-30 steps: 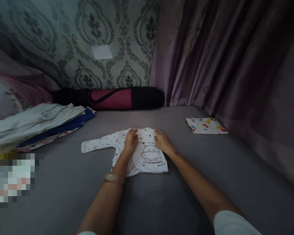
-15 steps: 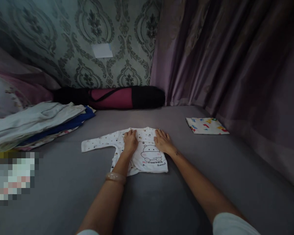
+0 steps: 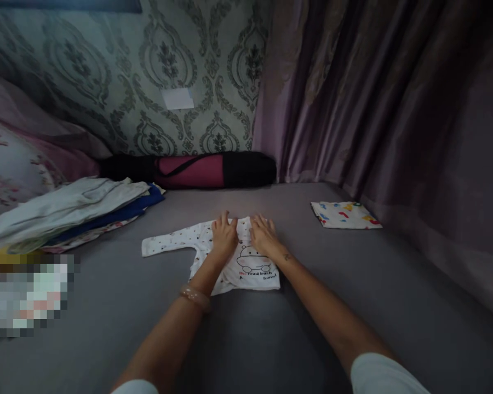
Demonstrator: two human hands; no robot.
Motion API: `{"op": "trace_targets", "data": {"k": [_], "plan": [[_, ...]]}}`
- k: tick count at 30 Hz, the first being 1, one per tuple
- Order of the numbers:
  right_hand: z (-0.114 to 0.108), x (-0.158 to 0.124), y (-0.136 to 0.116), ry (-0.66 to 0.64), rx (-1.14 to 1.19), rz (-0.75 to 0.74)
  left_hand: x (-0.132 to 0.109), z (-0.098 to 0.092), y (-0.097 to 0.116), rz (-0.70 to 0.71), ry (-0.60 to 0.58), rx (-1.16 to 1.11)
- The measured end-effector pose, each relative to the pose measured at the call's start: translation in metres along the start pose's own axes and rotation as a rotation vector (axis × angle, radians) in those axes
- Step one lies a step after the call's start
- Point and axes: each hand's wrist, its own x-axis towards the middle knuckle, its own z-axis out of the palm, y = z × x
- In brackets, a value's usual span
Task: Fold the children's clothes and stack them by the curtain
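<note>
A small white baby shirt (image 3: 252,278) with a cartoon animal and lettering on its front lies on the grey bed sheet. Its left sleeve (image 3: 170,241) stretches out flat to the side, while on the right no sleeve sticks out. My left hand (image 3: 225,236) is over the upper middle of the shirt, fingers apart and slightly raised. Beside it, my right hand (image 3: 264,235) lies on the shirt's upper right part with fingers extended. Neither hand grips the cloth as far as I can see.
A folded cloth with colourful prints (image 3: 345,215) lies to the right. At the left is a pile of clothes (image 3: 78,205), with a blurred-out item (image 3: 41,298) in front. A long maroon and black bag (image 3: 197,171) runs along the wall. Purple curtains (image 3: 312,109) hang at the right.
My right hand has slid left across the shirt's top, and my left hand has moved slightly right with its fingers lifting. The two hands are closer together. The view has tilted up a little.
</note>
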Motion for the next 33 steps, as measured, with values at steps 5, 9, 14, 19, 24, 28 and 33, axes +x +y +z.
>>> {"op": "trace_targets", "data": {"k": [5, 9, 14, 19, 24, 28, 33], "plan": [[0.011, 0.001, -0.028, -0.07, 0.055, -0.183, -0.011, 0.018, -0.001, 0.184, 0.003, -0.007], [0.024, -0.001, -0.029, -0.118, 0.064, -0.185, -0.013, 0.037, -0.017, 0.218, -0.072, -0.014], [0.022, -0.004, -0.026, -0.15, 0.071, -0.174, -0.014, 0.04, -0.02, 0.198, -0.087, 0.009], [0.02, -0.007, -0.02, -0.127, 0.041, -0.064, -0.016, 0.042, -0.016, 0.135, -0.09, 0.033], [0.022, -0.007, -0.008, -0.085, 0.011, 0.024, -0.016, 0.044, -0.017, 0.111, -0.107, 0.028], [0.023, -0.007, -0.003, -0.076, 0.009, 0.062, -0.016, 0.045, -0.018, 0.094, -0.096, 0.01], [0.025, -0.007, 0.0, -0.058, -0.013, 0.145, -0.016, 0.047, -0.019, 0.068, -0.083, -0.016]]}}
